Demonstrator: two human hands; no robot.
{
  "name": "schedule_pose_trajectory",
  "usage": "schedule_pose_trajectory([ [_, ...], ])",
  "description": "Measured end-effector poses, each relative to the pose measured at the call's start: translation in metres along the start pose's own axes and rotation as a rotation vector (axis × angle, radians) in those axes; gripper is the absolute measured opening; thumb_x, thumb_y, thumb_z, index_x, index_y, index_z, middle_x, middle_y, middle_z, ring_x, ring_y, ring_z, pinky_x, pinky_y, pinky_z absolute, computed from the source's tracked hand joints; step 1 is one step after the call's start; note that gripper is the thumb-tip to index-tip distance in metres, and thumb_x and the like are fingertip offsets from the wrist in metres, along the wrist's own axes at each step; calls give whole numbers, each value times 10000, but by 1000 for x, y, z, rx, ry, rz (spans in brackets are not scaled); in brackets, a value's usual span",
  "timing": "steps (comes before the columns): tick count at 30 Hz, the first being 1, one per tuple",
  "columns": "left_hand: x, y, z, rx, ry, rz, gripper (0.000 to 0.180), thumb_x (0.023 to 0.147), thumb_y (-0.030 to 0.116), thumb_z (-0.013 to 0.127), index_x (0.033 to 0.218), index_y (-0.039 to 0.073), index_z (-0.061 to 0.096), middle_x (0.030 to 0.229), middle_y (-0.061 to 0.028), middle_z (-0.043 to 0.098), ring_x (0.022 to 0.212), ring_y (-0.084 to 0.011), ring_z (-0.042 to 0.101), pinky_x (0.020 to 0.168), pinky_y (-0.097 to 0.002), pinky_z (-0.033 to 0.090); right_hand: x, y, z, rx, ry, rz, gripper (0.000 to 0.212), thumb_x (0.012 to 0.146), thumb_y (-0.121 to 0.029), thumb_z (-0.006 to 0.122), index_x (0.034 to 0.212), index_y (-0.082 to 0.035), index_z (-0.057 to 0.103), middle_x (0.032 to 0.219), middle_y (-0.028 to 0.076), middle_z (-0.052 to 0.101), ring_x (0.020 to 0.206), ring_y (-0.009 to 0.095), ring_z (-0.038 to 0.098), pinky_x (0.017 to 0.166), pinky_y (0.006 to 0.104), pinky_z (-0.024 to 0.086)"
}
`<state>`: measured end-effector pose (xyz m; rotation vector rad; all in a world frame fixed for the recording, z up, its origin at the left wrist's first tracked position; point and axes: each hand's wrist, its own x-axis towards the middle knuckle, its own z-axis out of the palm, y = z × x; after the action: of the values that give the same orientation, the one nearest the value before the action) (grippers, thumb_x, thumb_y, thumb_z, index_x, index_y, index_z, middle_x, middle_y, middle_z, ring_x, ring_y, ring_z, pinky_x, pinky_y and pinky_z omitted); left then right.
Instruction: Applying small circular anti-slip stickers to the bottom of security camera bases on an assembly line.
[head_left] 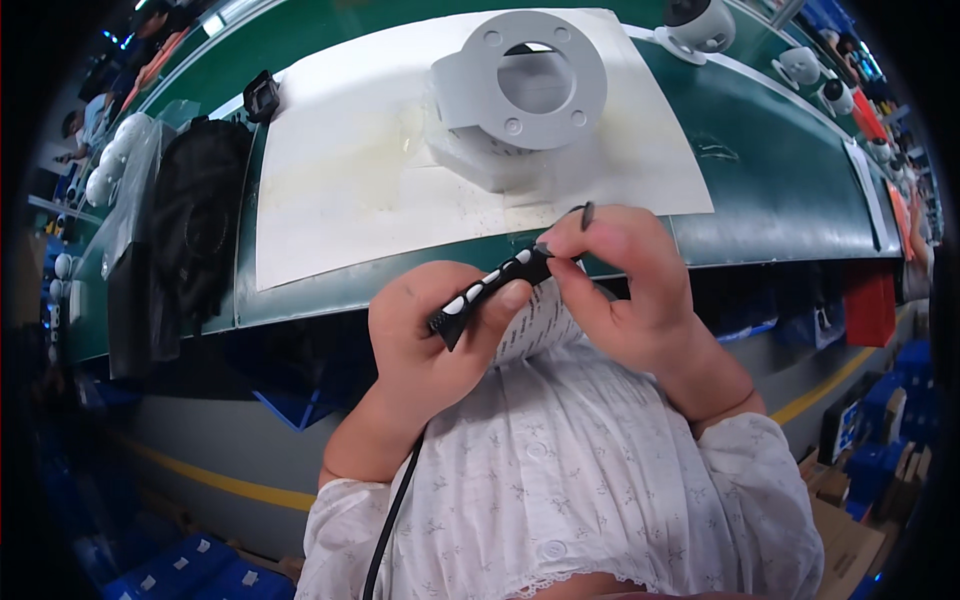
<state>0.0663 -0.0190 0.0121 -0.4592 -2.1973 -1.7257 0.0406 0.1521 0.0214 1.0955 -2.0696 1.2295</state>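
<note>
My left hand point(425, 325) is wrapped round a slim black bar point(490, 287) with a row of several white oval pads along its top, held tilted up to the right in front of my body. With thumb and finger, my right hand point(625, 275) pinches the bar's upper right end. A short dark curved piece point(587, 216) sticks up by my right fingers; what it belongs to is hidden. Behind the hands, a white printed sheet point(545, 325) shows in part. From below my left wrist a black cable point(392, 520) runs down; its upper end is hidden.
A grey ring-shaped housing point(590, 90) rests on a white sheet point(340, 170) over the green table point(780, 200). A small black device point(262, 97) sits at its left corner, near a black bag point(200, 200). White cameras point(700, 30) stand at the far right; blue bins point(200, 570) are on the floor.
</note>
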Motion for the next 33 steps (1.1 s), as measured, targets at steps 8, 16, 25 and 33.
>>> schedule_pose_trajectory([
  [8,21,-13,1,-55,0,-8,145,669,50,699,654,8,561,544,-52,525,459,-113,461,443,-217,359,14,16,-2,451,-33,-113,302,626,78,609,894,-46,542,765,69,518,650,209,537,594,298,432],
  [16,54,-27,7,80,-47,256,160,635,47,707,725,31,576,1246,-250,359,812,-251,581,523,-223,431,78,78,-32,245,194,68,589,741,129,491,1242,-47,238,994,99,451,814,113,470,756,223,399],
  [25,58,-36,5,12,-170,190,148,628,49,703,711,25,582,1269,-320,283,885,-290,593,515,-201,427,92,61,-39,-361,-83,31,525,735,105,501,1205,-52,326,1043,135,542,789,140,574,654,234,459],
  [33,57,-40,6,-60,-158,191,141,630,34,692,700,-9,578,1274,-300,292,834,-288,608,574,-257,484,95,40,-50,-585,-126,25,804,734,-114,636,1308,-79,73,1087,191,525,886,260,588,733,290,477],
])
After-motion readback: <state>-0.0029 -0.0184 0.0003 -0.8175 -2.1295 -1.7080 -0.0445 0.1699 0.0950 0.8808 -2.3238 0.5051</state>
